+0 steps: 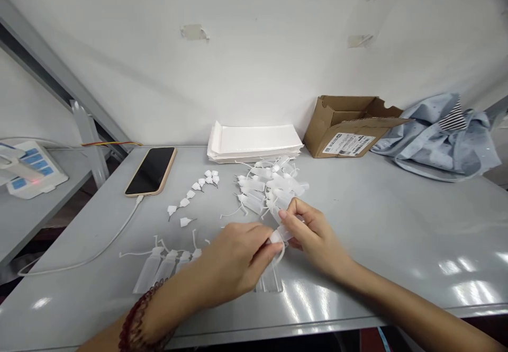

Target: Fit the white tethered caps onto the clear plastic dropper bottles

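Note:
My right hand [315,235] is closed around a small translucent plastic dropper bottle [284,231], held tilted above the table. At its white cap end, my left hand [238,259] has thumb and fingers pinched together. A thin strap curls down beside the cap. Beyond my hands lies a heap of similar bottles [257,185] with straps and fine tips. Several white needle tips [184,202] are scattered to the left. A row of bottles [150,270] lies near the front edge, partly covered by my left arm; more bottle bodies [270,280] show below my hands.
A phone [151,172] with a white charging cable [107,254] lies at the left. Against the wall stand a stack of white trays or boxes [257,141] and an open cardboard box [349,129]. Light blue cloth [436,137] is bunched at the right. A power strip [35,167] sits far left.

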The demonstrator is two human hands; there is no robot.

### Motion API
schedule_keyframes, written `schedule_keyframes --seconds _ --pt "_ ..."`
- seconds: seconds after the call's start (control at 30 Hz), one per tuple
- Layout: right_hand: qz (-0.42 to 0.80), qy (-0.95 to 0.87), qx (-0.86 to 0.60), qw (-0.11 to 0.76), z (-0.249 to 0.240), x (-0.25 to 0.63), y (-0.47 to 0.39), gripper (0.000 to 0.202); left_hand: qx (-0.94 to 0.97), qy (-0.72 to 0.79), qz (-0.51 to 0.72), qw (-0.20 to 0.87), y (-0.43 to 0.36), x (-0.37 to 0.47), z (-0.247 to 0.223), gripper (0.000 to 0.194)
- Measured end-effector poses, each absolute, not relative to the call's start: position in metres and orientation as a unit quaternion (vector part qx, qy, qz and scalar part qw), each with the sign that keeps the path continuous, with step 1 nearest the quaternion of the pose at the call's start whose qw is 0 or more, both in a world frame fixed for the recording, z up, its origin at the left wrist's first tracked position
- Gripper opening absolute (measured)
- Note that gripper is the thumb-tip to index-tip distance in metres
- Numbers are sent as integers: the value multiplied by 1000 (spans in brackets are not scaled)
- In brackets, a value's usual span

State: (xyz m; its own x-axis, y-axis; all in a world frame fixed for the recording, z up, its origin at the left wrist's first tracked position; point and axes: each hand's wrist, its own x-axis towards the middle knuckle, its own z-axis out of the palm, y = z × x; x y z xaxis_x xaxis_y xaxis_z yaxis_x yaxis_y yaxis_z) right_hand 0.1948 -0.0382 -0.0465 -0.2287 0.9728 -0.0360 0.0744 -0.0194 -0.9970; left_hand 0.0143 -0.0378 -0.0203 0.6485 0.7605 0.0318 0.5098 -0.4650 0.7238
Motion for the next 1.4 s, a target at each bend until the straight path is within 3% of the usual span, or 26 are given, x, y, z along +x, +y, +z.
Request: schedule_keyframes --seconds 0.2,0.3,0.4,0.5,0.6,0.7,0.8,0.93,1.23,1.4 --pt "650 -467 -476 365 -44 192 -34 42 926 304 218 45 -37 16 -41 28" --pt "672 -464 -471 333 -45 195 -32 41 933 294 205 -37 -36 15 -43 30" --pt "606 -561 -463 323 -41 201 -30 34 921 325 212 32 -34 12 -36 27" --pt "422 -729 -417 341 -36 208 -26 18 878 385 217 185 -31 7 -23 31" --pt "278 -824 -335 363 -35 216 -20 23 824 439 220 282 -28 4 -11 38" --pt "200 -826 -340 402 -39 224 -11 22 773 483 246 329 -26 1 -6 35" --pt "134 -765 -443 449 -46 234 4 21 724 532 282 337 -22 -3 -5 30" --pt "116 -702 -545 443 -59 245 30 28 682 580 305 326 -16 -9 -3 29" --pt "127 -717 -526 439 -64 251 44 40 634 614 354 308 -6 -19 -6 27" --pt "85 -724 -487 481 -46 242 18 27 627 668 317 245 -1 -31 4 29"
